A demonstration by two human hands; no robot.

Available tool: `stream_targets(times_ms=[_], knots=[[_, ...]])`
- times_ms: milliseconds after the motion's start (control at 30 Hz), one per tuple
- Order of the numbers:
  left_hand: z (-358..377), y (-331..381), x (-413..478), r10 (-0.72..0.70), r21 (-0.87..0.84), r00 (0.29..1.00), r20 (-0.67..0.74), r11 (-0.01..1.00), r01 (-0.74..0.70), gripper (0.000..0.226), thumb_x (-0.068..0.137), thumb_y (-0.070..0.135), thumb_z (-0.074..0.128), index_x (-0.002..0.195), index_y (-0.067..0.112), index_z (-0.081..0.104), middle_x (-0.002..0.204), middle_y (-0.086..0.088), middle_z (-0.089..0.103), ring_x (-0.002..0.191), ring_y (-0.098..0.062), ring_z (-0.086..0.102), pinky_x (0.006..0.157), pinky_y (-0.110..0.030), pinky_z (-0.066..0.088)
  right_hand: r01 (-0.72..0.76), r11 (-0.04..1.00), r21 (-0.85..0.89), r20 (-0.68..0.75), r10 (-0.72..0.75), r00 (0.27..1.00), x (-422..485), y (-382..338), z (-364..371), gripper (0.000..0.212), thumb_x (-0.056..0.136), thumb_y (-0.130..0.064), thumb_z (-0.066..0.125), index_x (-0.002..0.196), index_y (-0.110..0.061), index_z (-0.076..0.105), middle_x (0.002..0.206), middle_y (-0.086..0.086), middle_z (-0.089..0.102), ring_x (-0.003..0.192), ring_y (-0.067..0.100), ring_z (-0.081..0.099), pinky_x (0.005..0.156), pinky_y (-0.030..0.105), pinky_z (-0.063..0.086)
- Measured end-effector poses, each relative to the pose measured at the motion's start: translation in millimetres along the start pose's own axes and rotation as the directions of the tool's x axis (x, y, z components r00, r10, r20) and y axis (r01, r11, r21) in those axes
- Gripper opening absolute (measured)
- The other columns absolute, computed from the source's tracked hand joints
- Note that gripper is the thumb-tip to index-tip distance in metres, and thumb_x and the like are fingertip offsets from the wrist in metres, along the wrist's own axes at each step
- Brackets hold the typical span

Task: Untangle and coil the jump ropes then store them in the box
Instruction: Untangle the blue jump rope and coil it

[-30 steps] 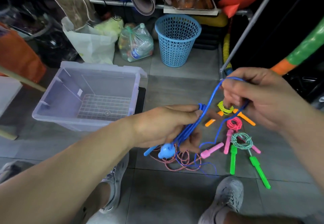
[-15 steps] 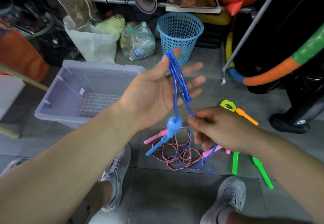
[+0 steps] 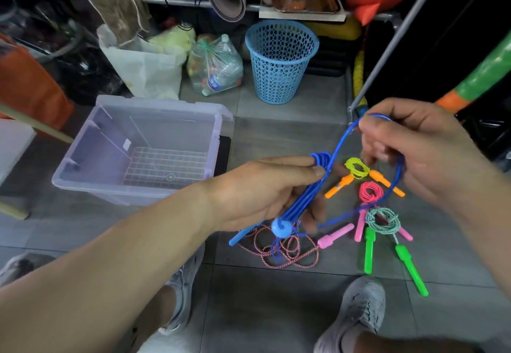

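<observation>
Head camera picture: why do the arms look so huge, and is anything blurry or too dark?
Head view: the wide lens enlarges the near forearms and bows the floor tile joints slightly; the right hand is a little smeared at the blue rope; the storage rack at top sinks into shadow; the floor is evenly lit.

Blue jump rope (image 3: 306, 190) looped, clear box (image 3: 163, 103) open

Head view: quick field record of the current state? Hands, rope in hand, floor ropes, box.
left hand: grips coiled loops of blue rope
right hand: pinches the blue rope's free strand, raised above the coil
coiled on floor: yellow rope, pink rope, green-handled rope
uncoiled on floor: red-white rope
box: open, no ropes inside
</observation>
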State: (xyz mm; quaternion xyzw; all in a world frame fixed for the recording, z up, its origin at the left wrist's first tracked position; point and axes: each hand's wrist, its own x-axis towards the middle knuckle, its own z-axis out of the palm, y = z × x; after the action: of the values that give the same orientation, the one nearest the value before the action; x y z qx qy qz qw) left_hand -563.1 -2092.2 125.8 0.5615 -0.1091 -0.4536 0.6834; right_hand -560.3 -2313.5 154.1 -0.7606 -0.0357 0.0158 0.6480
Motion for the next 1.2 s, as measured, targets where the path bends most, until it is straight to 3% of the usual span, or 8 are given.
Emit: stream_targets(times_ms=[100, 233, 367, 600, 767, 867, 1000, 1200], knots=[[3.1, 2.9, 0.0, -0.008, -0.105, 0.988, 0.153, 0.994, 0.024, 0.049, 0.102, 0.026, 0.04, 0.138, -0.007, 0.041, 0.074, -0.014, 0.058, 0.061, -0.025, 0.059, 0.108, -0.069, 0.035, -0.042, 0.992, -0.117, -0.1, 0.03, 0.995, 5.9, 13.8, 3.5, 0.013, 0.091, -0.021, 0.07, 0.078, -0.017, 0.068, 0.05, -0.003, 0.045, 0.05, 0.015, 0.047, 0.059, 0.03, 0.047], [-3.5, 13.0, -0.9, 0.103, -0.363, 0.967, 0.231, 0.932, -0.013, 0.052, 0.102, 0.026, 0.037, 0.148, -0.001, 0.036, 0.075, -0.01, 0.053, 0.063, -0.021, 0.054, 0.117, -0.063, 0.026, -0.18, 0.965, -0.189, 0.067, 0.196, 0.978, 3.2, 26.6, 17.6, 0.038, 0.099, -0.016, 0.057, 0.064, -0.024, 0.07, 0.054, -0.002, 0.056, 0.055, 0.019, 0.053, 0.058, 0.029, 0.048], [-17.3, 20.7, 3.6, 0.212, -0.526, 0.977, 0.013, 0.833, -0.174, 0.05, 0.104, 0.028, 0.036, 0.152, 0.012, 0.038, 0.087, -0.01, 0.066, 0.073, -0.023, 0.063, 0.118, -0.058, 0.027, -0.24, 0.913, -0.33, 0.166, 0.307, 0.937, -6.9, 32.8, 29.6, 0.036, 0.102, -0.018, 0.052, 0.073, -0.024, 0.072, 0.063, 0.006, 0.064, 0.056, 0.017, 0.058, 0.061, 0.026, 0.049], [-26.7, 24.1, 9.7, 0.229, -0.461, 0.905, -0.359, 0.799, -0.386, 0.036, 0.108, 0.028, 0.032, 0.14, 0.02, 0.046, 0.113, -0.015, 0.073, 0.111, -0.032, 0.069, 0.109, -0.048, 0.043, -0.135, 0.827, -0.546, 0.376, 0.386, 0.842, -24.6, 16.4, 39.7, 0.019, 0.097, -0.029, 0.061, 0.082, -0.019, 0.068, 0.064, 0.006, 0.064, 0.054, 0.015, 0.062, 0.046, 0.014, 0.041], [-14.9, 9.6, 15.1, 0.263, -0.098, 0.863, -0.431, 0.937, -0.335, 0.022, 0.106, 0.024, 0.043, 0.125, 0.021, 0.053, 0.104, -0.027, 0.071, 0.103, -0.037, 0.07, 0.099, -0.044, 0.053, -0.065, 0.83, -0.554, 0.502, 0.395, 0.769, -23.2, 8.7, 36.3, 0.012, 0.092, -0.02, 0.061, 0.084, -0.018, 0.07, 0.066, 0.009, 0.065, 0.058, 0.021, 0.06, 0.053, 0.025, 0.044], [-8.8, -4.3, 18.6, 0.226, 0.137, 0.902, -0.367, 0.972, -0.188, 0.03, 0.094, 0.038, 0.058, 0.112, 0.014, 0.054, 0.094, -0.037, 0.062, 0.089, -0.03, 0.063, 0.1, -0.055, 0.049, 0.017, 0.851, -0.525, 0.43, 0.248, 0.868, -17.3, 2.7, 24.7, 0.01, 0.082, -0.019, 0.068, 0.073, -0.016, 0.071, 0.054, 0.006, 0.053, 0.05, 0.004, 0.043, 0.049, 0.024, 0.038], [-5.0, -4.2, 8.6, 0.086, 0.224, 0.979, -0.187, 0.974, -0.043, 0.026, 0.107, 0.022, 0.043, 0.116, 0.0, 0.053, 0.087, -0.022, 0.073, 0.08, -0.031, 0.072, 0.077, -0.031, 0.053, 0.125, 0.929, -0.347, 0.221, -0.048, 0.974, -11.7, -0.5, 10.2, 0.007, 0.076, -0.016, 0.066, 0.072, -0.019, 0.072, 0.063, 0.0, 0.06, 0.058, 0.008, 0.051, 0.055, 0.018, 0.04], [0.4, 3.7, 0.4, -0.064, 0.01, 0.995, 0.083, 0.998, 0.063, 0.042, 0.105, 0.023, 0.041, 0.14, 0.0, 0.045, 0.07, -0.014, 0.065, 0.066, -0.028, 0.065, 0.085, -0.046, 0.056, 0.082, 0.971, -0.223, 0.008, -0.082, 0.997, -1.2, 14.6, 7.6, 0.018, 0.084, -0.008, 0.076, 0.092, -0.024, 0.074, 0.079, -0.01, 0.072, 0.075, 0.003, 0.064, 0.069, 0.013, 0.047]])
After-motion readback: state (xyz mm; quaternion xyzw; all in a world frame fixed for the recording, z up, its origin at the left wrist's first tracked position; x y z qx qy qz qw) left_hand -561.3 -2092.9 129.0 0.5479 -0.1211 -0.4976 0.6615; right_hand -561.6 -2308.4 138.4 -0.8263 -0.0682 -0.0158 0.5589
